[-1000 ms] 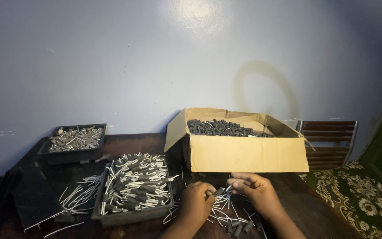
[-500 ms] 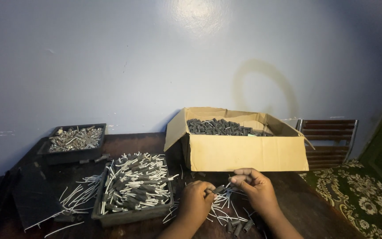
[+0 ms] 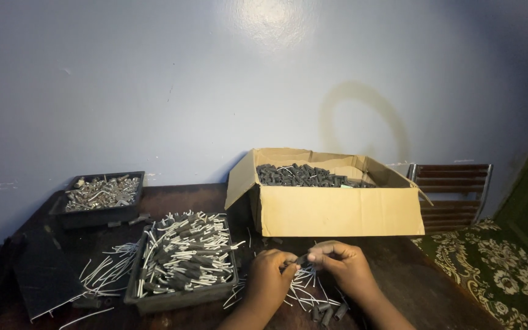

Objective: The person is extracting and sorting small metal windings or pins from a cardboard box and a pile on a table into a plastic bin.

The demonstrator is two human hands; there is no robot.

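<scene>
**At the bottom centre, a small dark piece pinched between two hands**

At the bottom centre of the frame, a short dark sleeve (image 3: 299,260) was held between the two hands, just above the table. The fingers of the left hand (image 3: 271,278) were curled and pressed together on one end of it, and the fingertips of the right hand (image 3: 344,263) were pinched on the other; whether a wire was in it could not be told. Both hands were kept low and close together, apparently so that the small piece could be steadied from both sides.

Just beneath them a loose heap of pale wire pieces (image 3: 304,292) and a few dark sleeves had been left on the dark wooden table (image 3: 398,269), within easy reach.

To the left of the hands, a shallow dark tray (image 3: 178,298) was filled with sleeved wires, with more wires spilled beside it.

Further back, at centre, an open cardboard box (image 3: 337,211) was filled with dark sleeves. At the far left a smaller tray (image 3: 99,215) of metal parts was set near the blue wall (image 3: 215,79). A slatted chair (image 3: 453,189) was seen at the right.
</scene>
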